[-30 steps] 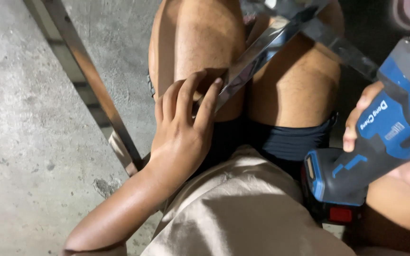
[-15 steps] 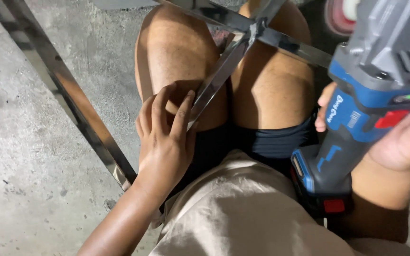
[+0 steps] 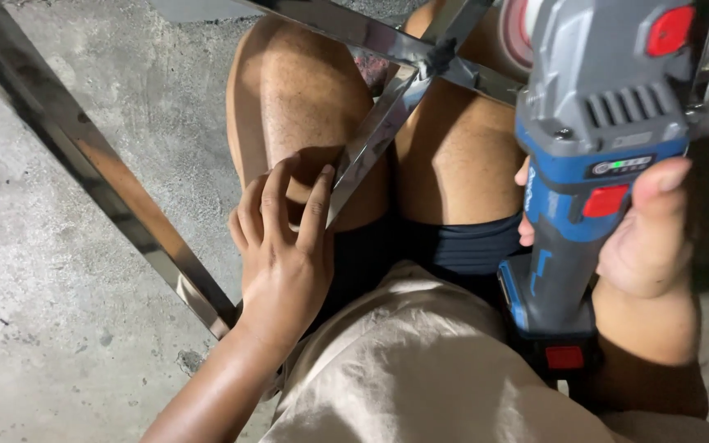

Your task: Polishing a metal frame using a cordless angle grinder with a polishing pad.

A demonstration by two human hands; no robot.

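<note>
My right hand [image 3: 646, 230] grips the handle of a blue and grey cordless angle grinder [image 3: 596, 139], held upright at the right of the view with its disc end near the top. My left hand [image 3: 285, 246] rests on my left thigh, fingers pressed against the lower end of a shiny flat steel bar [image 3: 375, 135]. That bar runs up between my knees to a welded crossing with another steel bar [image 3: 346, 29] at the top.
A long polished steel bar [image 3: 100, 176] slants from the upper left down under my left wrist. Bare grey concrete floor [image 3: 59, 328] lies to the left. My knees and beige shorts [image 3: 420, 369] fill the middle.
The grinder has risen and come nearer, now large at the right. My left hand stays on the steel bar; the view has moved in closer.
</note>
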